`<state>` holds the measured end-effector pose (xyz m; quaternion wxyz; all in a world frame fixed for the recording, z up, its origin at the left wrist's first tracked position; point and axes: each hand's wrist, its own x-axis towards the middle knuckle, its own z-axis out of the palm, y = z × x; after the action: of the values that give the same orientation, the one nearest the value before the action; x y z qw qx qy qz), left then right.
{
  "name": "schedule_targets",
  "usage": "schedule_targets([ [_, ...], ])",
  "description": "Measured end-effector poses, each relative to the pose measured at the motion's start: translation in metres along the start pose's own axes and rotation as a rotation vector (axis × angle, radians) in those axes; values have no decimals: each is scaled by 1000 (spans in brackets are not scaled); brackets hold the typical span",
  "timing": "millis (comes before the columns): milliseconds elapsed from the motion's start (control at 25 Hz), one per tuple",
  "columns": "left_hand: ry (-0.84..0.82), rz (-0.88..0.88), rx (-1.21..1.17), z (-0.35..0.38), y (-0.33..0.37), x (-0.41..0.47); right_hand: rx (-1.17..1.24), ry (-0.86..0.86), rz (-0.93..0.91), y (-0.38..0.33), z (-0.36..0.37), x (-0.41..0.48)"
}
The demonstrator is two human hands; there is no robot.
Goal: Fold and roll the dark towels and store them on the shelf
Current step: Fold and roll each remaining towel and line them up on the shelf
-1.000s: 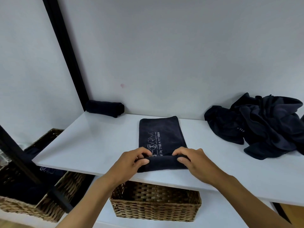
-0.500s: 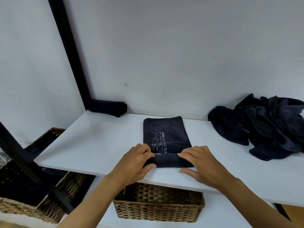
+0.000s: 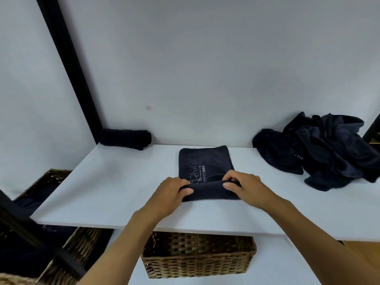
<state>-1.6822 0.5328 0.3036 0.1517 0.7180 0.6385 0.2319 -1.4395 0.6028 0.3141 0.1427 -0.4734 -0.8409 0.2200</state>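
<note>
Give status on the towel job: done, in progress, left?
Done: one rolled towel sits at the back left of the shelf. In hand: left hand and right hand grip the near end of the folded towel, roll barely begun, most of it flat. Left: finish this roll, then the heap of loose towels on the right.

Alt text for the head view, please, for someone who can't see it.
The left hand and right hand grip the rolled near end of a folded dark towel on a white shelf. A rolled towel lies back left, a heap of loose towels at right, a wicker basket below.
</note>
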Motion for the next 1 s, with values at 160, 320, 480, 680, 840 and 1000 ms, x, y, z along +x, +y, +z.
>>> schedule_targets([
  [160, -132, -80, -160, -8, -8, 21, -339, 220, -312, -3, 2, -2],
  [320, -99, -68, -258, -16, -15, 35, -399, 60, -309, 9, 8, 3],
  [480, 175, 192, 235, -5, -17, 30, -143, 0, -247, 11, -2, 31],
  [680, 32, 198, 286, -4, -29, 34, 218, -99, -131, 17, -9, 58],
  [840, -175, -28, -27, -16, -25, 59, 172, -15, -210, 23, -7, 66],
  [1000, -332, -163, -277, -28, -27, 77, -157, 176, -443, 29, 2, 62],
])
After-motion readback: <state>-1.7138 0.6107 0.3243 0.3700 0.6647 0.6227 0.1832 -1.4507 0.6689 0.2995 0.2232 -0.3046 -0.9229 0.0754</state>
